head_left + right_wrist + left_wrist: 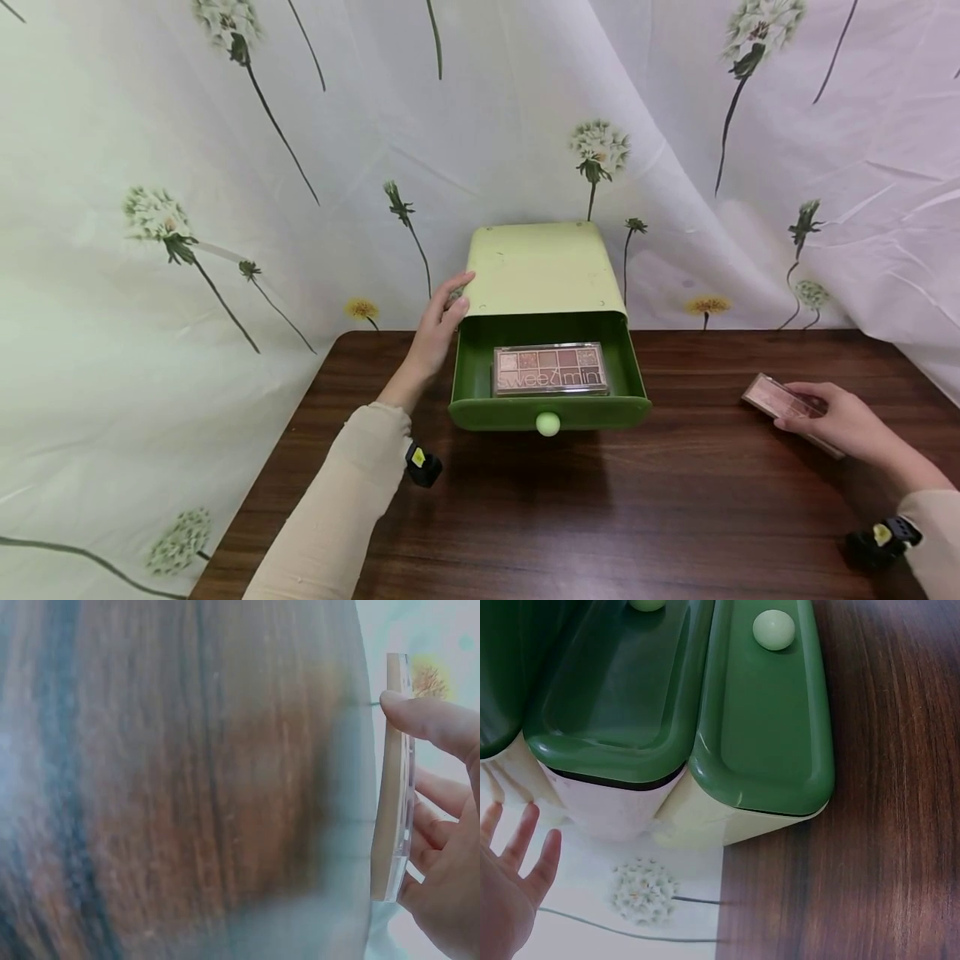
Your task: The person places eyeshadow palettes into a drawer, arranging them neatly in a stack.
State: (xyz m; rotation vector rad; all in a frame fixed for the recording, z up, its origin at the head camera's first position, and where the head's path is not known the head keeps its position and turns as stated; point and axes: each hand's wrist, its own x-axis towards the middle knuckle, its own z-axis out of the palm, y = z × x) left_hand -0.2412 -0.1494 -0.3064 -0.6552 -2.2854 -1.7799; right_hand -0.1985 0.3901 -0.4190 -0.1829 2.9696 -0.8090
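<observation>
A small drawer cabinet (543, 268) with a pale yellow-green top stands at the back of the table, its green top drawer (495, 414) pulled out. In the drawer lies an eyeshadow palette (549, 379) with a clear lid. My left hand (435, 333) rests its fingers on the cabinet's left side; the left wrist view shows this hand (510, 885) with fingers spread. Over on the right, my right hand (847, 421) grips a second flat palette (780, 398) by its edges. The right wrist view shows that palette (390, 825) edge-on, between thumb and fingers.
Lower green drawers (769, 727) with round pale knobs are closed under the pulled-out one. The dark wood table (675, 517) reaches back to a white curtain (337, 125) with dandelion prints. Each wrist carries a small black camera.
</observation>
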